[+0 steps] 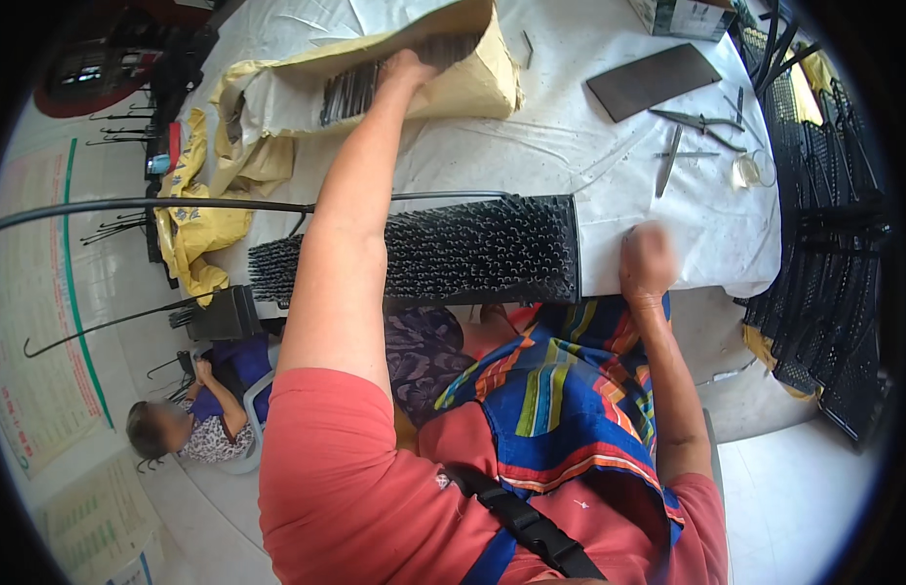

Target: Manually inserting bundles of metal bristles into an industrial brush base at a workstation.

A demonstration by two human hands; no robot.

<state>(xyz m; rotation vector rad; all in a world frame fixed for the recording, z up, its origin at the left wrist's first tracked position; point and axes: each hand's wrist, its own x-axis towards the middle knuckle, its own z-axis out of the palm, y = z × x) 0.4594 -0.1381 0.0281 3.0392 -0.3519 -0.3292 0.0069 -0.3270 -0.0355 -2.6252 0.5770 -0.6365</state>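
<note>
My left hand (406, 70) reaches into a tan paper sack (497, 83) lying open on its side on the table. It touches a heap of thin dark strips (347, 96) inside, and its fingers are mostly hidden among them. My right hand (648, 261) rests at the table's near edge, its fingers curled closed and somewhat blurred. Whatever it may hold does not show. Between my hands lies a long black block (472, 252) densely covered with small curved tips, and my left forearm crosses above it.
On the white-covered table (531, 161) lie a dark flat plate (654, 81), pliers (701, 122), a slim metal tool (670, 161) and a small glass (754, 170). Black mesh racks (813, 244) stand at the right. Another person (204, 419) sits at the lower left. A long black rod (151, 206) extends leftward.
</note>
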